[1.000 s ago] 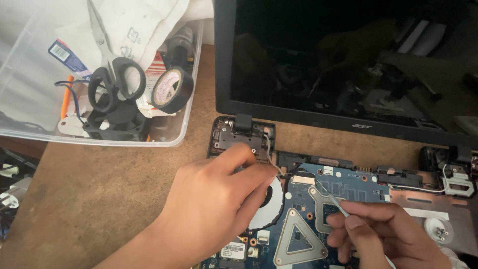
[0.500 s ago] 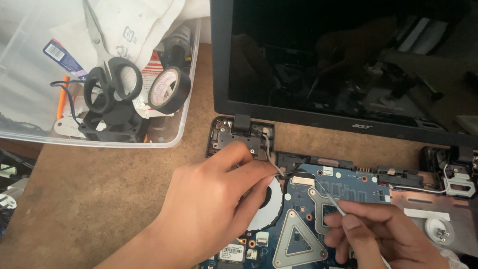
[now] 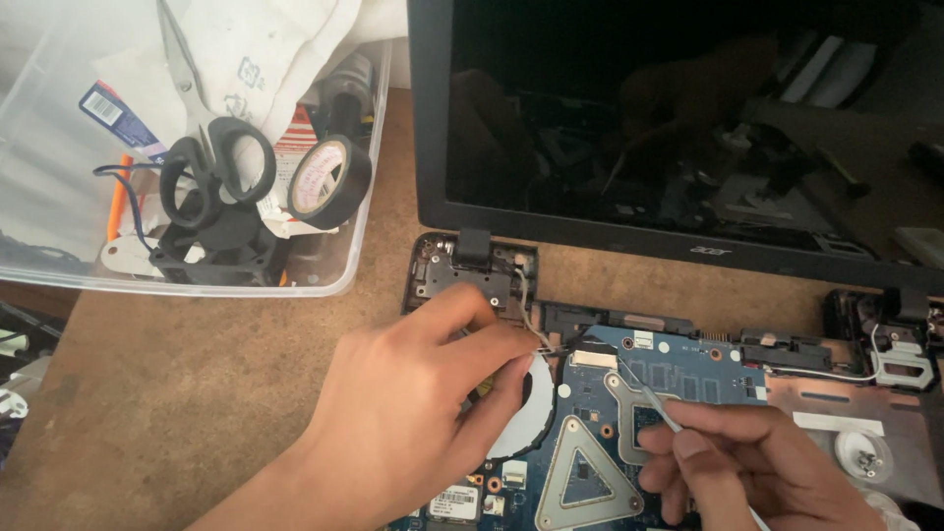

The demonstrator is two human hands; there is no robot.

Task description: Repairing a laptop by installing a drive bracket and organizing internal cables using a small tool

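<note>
Our right hand (image 3: 757,462) pinches thin metal probe (image 3: 649,398), tip up-left twd blue laptop motherboard (image 3: 678,393); left hand (image 3: 423,403) pinches thin grey cable (image 3: 526,310). Clear plastic bin (image 3: 324,280): black-handled scissors (image 3: 211,162), black tape roll (image 3: 329,182).

Both hands, left (image 3: 423,413) and right (image 3: 757,462), curl in pinch grips

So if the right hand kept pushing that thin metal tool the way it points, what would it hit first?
Probably the small connector at the blue board's top edge, where the left hand's fingertips pinch a thin cable; depth is unclear.

Not much moved here: the left hand (image 3: 423,413) crept a bit toward 12 o'clock, pinching the thin cable (image 3: 526,315) nearer the connector. The right hand (image 3: 757,462) nudged its thin metal tool (image 3: 644,393) slightly toward 9 o'clock.
</note>
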